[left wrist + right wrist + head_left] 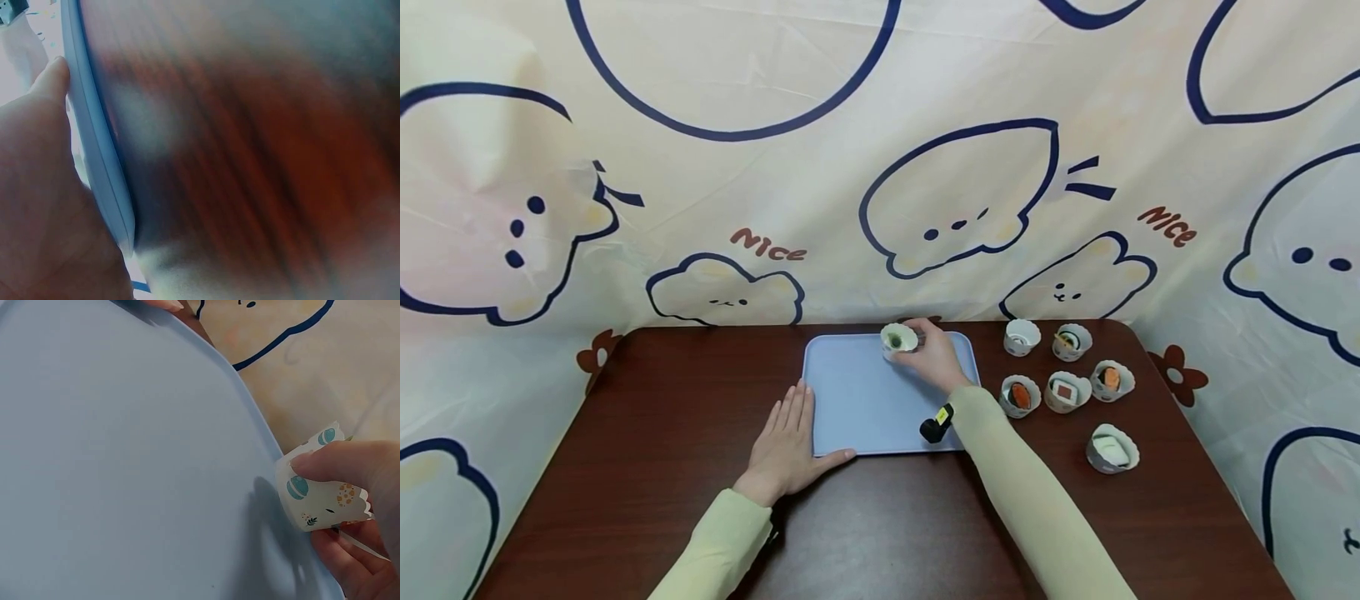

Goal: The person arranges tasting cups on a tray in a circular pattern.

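My right hand [934, 358] grips a scalloped paper cup [897, 338] with something green inside, at the far edge of a light blue tray [880, 408]. In the right wrist view the thumb presses the printed side of this cup and the other fingers curl round behind it; its base is at the tray's rim. My left hand [784, 450] lies at the tray's near left corner, fingers straight along the left side and thumb along the front edge. The left wrist view shows the thumb against the tray's rim [94, 137].
To the tray's right stand several similar paper cups: a white one [1021, 338], some with small sushi-like pieces such as an orange-topped one [1019, 397], and one set nearer [1112, 450]. The dark wooden table [655, 467] meets a patterned cloth [842, 225] behind.
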`<state>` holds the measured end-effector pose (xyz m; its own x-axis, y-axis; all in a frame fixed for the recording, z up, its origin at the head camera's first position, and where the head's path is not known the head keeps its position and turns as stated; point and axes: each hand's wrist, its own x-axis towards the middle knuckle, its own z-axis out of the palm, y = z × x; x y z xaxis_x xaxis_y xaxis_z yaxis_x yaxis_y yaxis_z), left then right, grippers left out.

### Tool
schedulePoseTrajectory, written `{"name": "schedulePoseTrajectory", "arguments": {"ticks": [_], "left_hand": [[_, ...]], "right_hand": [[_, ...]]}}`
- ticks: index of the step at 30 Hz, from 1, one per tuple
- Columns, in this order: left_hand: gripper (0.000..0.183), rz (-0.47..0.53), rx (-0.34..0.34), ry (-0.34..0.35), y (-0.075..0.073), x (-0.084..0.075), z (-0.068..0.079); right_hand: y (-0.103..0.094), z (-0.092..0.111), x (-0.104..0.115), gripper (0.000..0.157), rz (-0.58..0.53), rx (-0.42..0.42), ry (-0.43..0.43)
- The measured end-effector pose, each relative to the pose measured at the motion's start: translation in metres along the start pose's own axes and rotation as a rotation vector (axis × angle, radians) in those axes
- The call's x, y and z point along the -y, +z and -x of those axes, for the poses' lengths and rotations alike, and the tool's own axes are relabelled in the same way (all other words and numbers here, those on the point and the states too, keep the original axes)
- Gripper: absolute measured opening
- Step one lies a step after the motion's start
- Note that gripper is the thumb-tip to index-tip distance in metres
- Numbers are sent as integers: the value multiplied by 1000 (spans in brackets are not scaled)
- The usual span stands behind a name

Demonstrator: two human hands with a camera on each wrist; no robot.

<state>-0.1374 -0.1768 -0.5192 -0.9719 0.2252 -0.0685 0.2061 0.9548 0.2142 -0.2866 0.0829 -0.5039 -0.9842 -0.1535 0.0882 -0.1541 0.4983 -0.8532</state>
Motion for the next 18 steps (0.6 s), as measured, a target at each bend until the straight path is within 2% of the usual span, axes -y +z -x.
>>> {"name": "schedulePoseTrajectory", "arguments": {"ticks": [7, 12, 18], "left_hand": [[126, -16, -7, 2, 3, 2, 0], [126, -13, -28, 10, 4, 2, -1], [125, -10, -19, 8, 3, 2, -1]], "right_hand": [[4, -5, -2, 58, 15, 14, -17], [6, -7, -1, 60, 23, 31, -11], [8, -7, 1, 60, 38, 53, 7]]}}
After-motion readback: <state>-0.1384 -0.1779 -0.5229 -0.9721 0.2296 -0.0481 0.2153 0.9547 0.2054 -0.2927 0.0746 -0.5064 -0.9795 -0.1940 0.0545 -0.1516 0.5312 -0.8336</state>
